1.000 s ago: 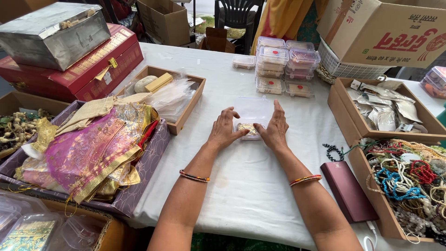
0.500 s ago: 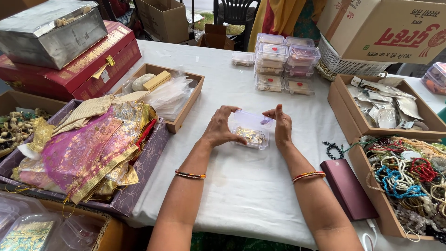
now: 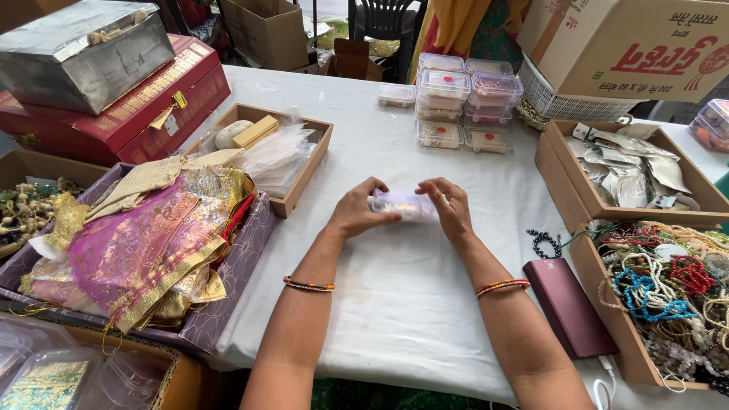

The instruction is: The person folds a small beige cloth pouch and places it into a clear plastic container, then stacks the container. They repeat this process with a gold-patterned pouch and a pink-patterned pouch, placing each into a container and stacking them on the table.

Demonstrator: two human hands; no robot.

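Your left hand (image 3: 357, 211) and right hand (image 3: 449, 206) both grip a small clear plastic pouch (image 3: 404, 203), lifted off the white tablecloth (image 3: 402, 304), with stacked clear boxes (image 3: 463, 99) at twelve o'clock.

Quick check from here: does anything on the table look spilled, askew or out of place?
Nothing looks spilled or damaged. One oddity: a dark bead bracelet lies loose on the white cloth, outside the tray of necklaces. Both hands, left hand and right hand, hold a small clear packet.

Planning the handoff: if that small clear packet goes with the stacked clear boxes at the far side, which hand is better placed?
Probably the right hand: both hands grip the clear packet, but the stacked clear boxes sit beyond it, toward the right; the left hand would cross over.
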